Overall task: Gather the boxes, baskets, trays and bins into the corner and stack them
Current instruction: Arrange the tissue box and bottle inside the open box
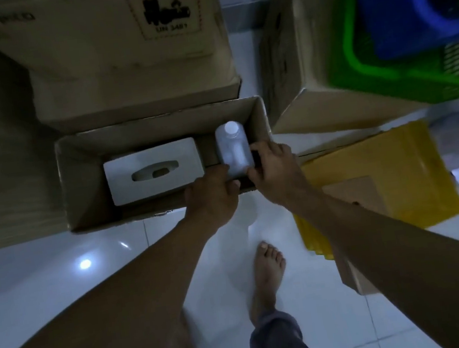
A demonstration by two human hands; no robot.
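The only print I can read from here is on the closed cardboard box (127, 70) at the top of my view. A label (167, 12) with a dashed border carries "UN 3481" beneath a black symbol. Farther left on the same box there is darker lettering (5, 20), too blurred for me to make out.
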